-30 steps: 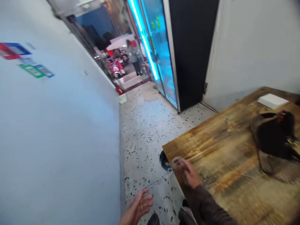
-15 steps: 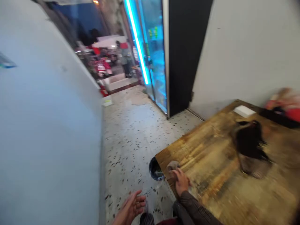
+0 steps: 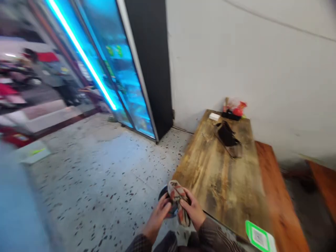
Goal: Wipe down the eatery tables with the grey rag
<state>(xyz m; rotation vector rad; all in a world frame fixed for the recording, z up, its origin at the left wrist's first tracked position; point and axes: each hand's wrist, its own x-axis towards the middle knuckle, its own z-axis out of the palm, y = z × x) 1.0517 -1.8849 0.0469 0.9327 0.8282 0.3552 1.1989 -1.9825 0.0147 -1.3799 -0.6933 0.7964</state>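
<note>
A crumpled, patterned cloth (image 3: pixel 175 190) in beige, red and dark tones is held up in front of me, just off the near corner of the wooden table (image 3: pixel 231 189). My right hand (image 3: pixel 193 209) grips it from the right, thumb pressed on top. From the other side my left hand (image 3: pixel 160 210) has its fingers curled at the cloth's left edge. The lower part of the cloth hangs between the two hands. Behind it, low by the table corner, a dark blue round container (image 3: pixel 163 191) is partly covered by the hands and cloth.
On the table lie a dark bag (image 3: pixel 227 134), a white box (image 3: pixel 214 116), a black tray (image 3: pixel 231 116) with red items and a green-framed code card (image 3: pixel 258 238). A wooden bench (image 3: pixel 280 196) runs along the right. A glass-door fridge (image 3: pixel 126 77) stands ahead; a person (image 3: pixel 52 75) is outside.
My view has swung right. The right hand has lifted the cloth off the table corner, and the left hand, open and apart before, has come to the cloth.
</note>
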